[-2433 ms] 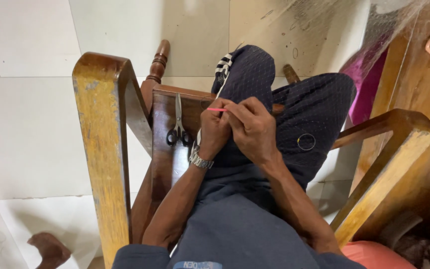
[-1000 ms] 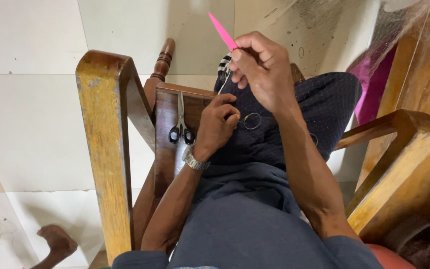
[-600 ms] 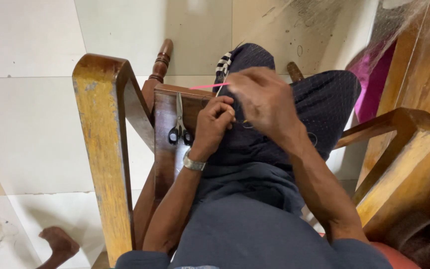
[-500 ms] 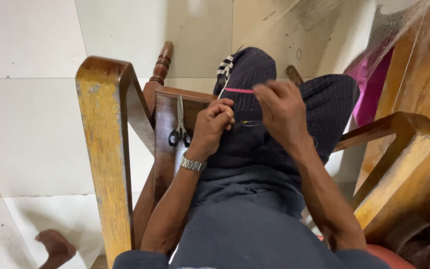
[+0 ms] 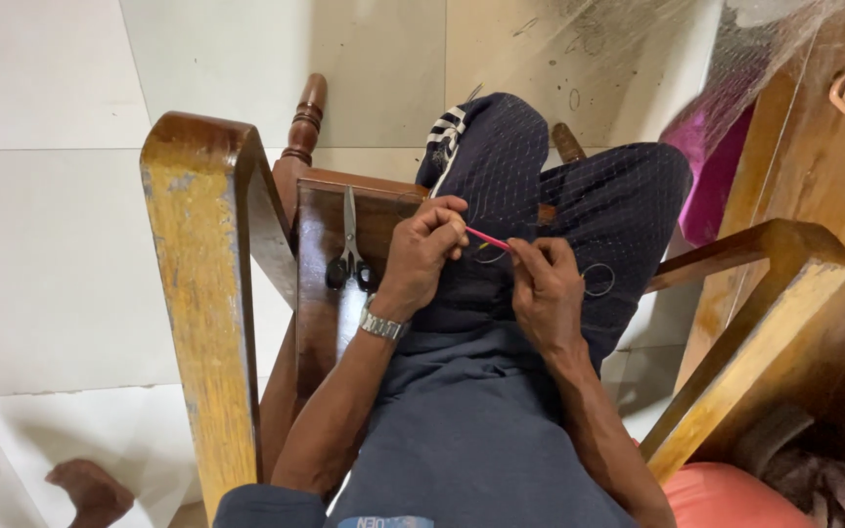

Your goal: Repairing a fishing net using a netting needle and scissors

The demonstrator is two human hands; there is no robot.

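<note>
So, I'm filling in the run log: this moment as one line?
left hand: pinching thin pink needle | right hand: on fine mesh net | steel scissors: on wooden chair

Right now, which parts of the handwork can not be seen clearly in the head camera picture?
- Pink netting needle: only a short part shows; both ends are covered by the left hand and right hand.
- Fishing net: too thin to see the knot.
- Scissors: handles partly behind the left hand.

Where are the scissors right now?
In the head view, the scissors lie on the wooden chair seat, just to the left of the left hand and its wristwatch, and no hand is touching them.
</note>
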